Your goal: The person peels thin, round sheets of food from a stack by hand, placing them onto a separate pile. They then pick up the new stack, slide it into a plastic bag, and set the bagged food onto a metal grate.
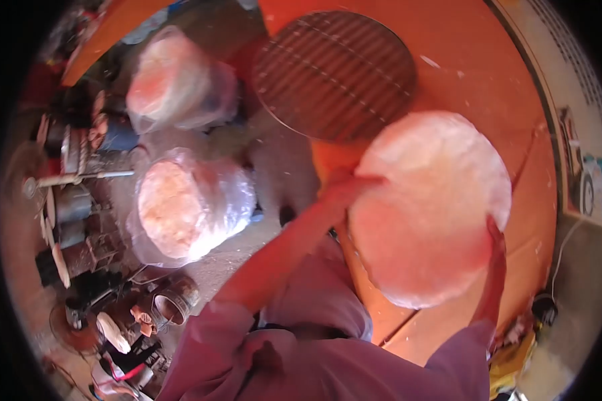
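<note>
- Nearest the camera we see our own pink-sleeved upper body point(328, 361), both arms reaching forward from it.
- Left hand point(344, 186) sits on the left edge of the flat round disc point(431, 207), fingers curled over its rim; gripping the disc, as far as we can tell.
- Right hand point(495, 247) is on the opposite, lower-right edge of the disc, pressed against the rim; mostly edge-on, so the fingers are hard to read, but it appears to clamp the disc from that side.
- The disc is a pale, floury, flatbread-like round, held between both hands above the orange worktop point(475, 60); we cannot tell whether its far edge touches the surface.
- Key relation: the disc lies between the hands, directly ahead of the body, neither hand clearly nearer. It is near-circular, no real long axis; slightly stretched from upper right to lower left. Its broad face tilts toward the camera.
- Beyond the disc, on the worktop's far-left corner, lies a round wire grate point(334, 73), apart from the disc.
- On the floor to the left, two plastic-wrapped stacks of similar rounds: near one point(187, 210), far one point(177, 80).
- Left edge: metal cans and clutter point(80, 200), blurred.
</note>
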A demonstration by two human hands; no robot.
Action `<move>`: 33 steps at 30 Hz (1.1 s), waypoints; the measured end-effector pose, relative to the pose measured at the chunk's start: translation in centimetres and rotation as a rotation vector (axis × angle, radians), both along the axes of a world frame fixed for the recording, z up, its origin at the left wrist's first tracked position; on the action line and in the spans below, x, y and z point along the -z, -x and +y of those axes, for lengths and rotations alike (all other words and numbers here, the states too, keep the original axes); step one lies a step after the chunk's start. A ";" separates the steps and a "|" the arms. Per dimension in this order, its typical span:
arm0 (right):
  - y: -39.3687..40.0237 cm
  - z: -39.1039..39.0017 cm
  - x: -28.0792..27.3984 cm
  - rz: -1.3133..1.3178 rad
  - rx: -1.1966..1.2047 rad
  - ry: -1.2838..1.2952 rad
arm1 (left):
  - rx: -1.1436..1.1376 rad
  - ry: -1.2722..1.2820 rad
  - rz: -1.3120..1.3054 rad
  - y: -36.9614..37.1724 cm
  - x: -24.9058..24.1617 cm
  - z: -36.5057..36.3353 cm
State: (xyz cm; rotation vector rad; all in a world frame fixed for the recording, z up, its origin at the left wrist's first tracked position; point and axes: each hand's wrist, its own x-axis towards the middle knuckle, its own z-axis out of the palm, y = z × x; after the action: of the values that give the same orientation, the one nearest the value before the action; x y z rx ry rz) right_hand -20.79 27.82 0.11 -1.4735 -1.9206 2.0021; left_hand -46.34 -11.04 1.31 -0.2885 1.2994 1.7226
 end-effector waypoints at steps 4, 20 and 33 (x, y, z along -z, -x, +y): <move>1.6 -1.8 -1.1 0.173 0.063 0.325 | 0.010 -0.146 -0.009 0.2 0.1 -0.3; -6.4 -9.8 4.6 0.193 0.086 0.205 | -0.112 -0.100 -0.104 -6.3 0.2 -11.1; -0.9 -16.9 -6.2 0.308 -0.315 0.342 | -0.197 -0.291 -0.185 -6.6 1.6 -14.7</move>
State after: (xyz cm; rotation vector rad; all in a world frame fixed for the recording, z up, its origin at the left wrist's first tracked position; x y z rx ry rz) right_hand -19.94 10.93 6.31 -0.8615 -1.8386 2.6170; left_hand -39.75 -25.74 -0.33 -0.4058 0.8972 1.9718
